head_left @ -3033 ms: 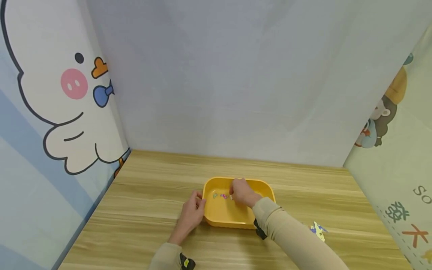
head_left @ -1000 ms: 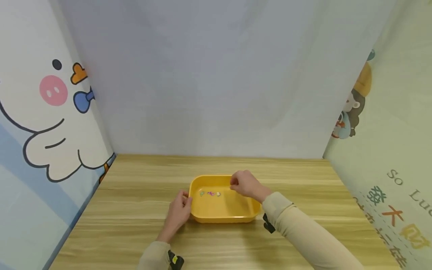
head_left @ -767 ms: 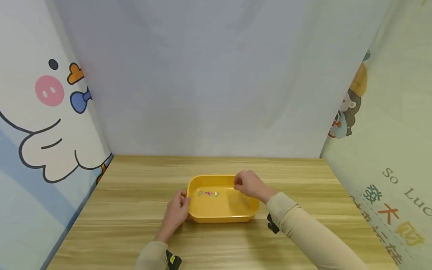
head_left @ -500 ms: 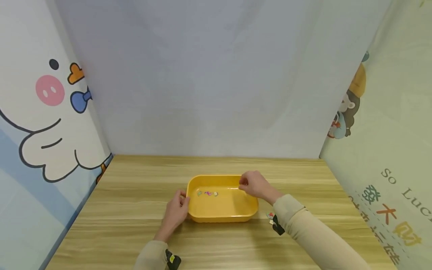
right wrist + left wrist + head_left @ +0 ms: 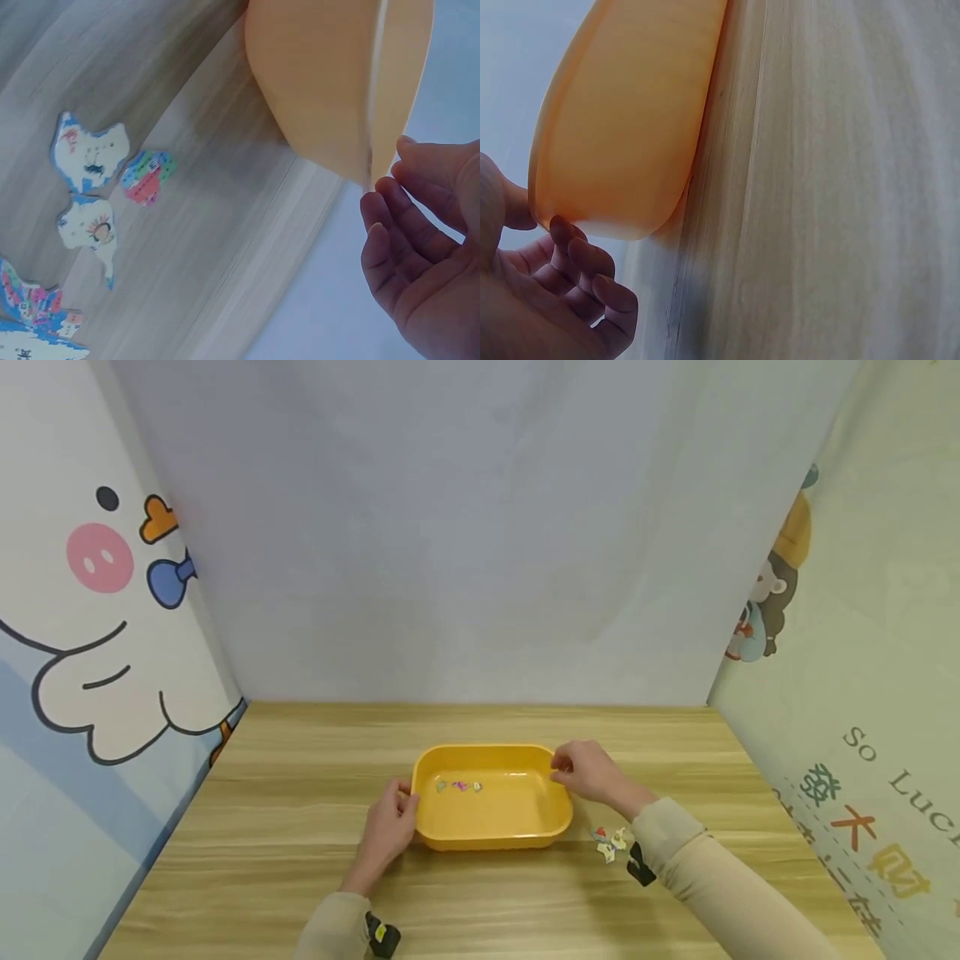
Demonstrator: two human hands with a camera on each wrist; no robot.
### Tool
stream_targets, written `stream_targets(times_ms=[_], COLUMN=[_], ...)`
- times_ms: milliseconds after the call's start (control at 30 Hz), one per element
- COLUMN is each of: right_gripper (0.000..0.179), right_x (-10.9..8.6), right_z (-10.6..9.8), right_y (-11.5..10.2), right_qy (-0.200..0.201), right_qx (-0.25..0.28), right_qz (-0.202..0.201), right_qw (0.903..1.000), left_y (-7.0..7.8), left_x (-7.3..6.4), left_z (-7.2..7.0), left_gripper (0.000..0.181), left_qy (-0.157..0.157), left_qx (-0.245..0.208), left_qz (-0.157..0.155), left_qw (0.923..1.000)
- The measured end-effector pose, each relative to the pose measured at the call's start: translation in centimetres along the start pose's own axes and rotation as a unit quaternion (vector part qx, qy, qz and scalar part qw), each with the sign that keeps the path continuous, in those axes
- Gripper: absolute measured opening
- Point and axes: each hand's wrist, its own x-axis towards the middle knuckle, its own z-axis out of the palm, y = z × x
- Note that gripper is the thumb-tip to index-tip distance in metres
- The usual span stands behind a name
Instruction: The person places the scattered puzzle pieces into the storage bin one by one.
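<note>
A yellow tray [image 5: 491, 842] stands on the wooden table. My left hand [image 5: 388, 822] pinches its left rim, with the thumb and index finger at the edge in the left wrist view. At the tray's back right corner, my right hand [image 5: 592, 772] has loosely curled fingers, with nothing visible between thumb and fingertips. Its fingertips overlap the tray's edge in the right wrist view. Three small coloured bits, among them a pink one [image 5: 461, 786], lie in a row inside the tray. Flat map-like puzzle pieces [image 5: 91, 154] lie on the table beside the tray, near the right wrist.
The wooden table [image 5: 322, 760] reaches back to a pale grey cloth wall [image 5: 480, 543]. Cartoon-printed cloths hang on the left [image 5: 45, 577] and right [image 5: 885, 635]. More map pieces [image 5: 37, 307] lie at the lower left of the right wrist view.
My right hand has drawn back from inside the tray to its right rim, uncovering the third small bit and table pieces. My left hand stays at the left rim. The head view has shifted.
</note>
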Motion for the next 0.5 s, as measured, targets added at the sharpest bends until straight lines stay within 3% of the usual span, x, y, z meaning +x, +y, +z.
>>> stream_targets(times_ms=[333, 500], right_gripper=[0.004, 0.008], right_x=[-1.3, -2.1], right_z=[-0.1, 0.0], right_y=[1.7, 2.4], right_qy=[0.019, 0.0], right_qx=[0.011, 0.002], right_qz=[-0.012, 0.007], right_qw=[0.9997, 1.0], left_y=[0.1, 0.1], left_x=[0.0, 0.0], left_z=[-0.1, -0.1], left_gripper=[0.012, 0.012], left_qy=[0.005, 0.004], left_qx=[0.001, 0.003], left_qz=[0.013, 0.013], left_qw=[0.9999, 0.9999])
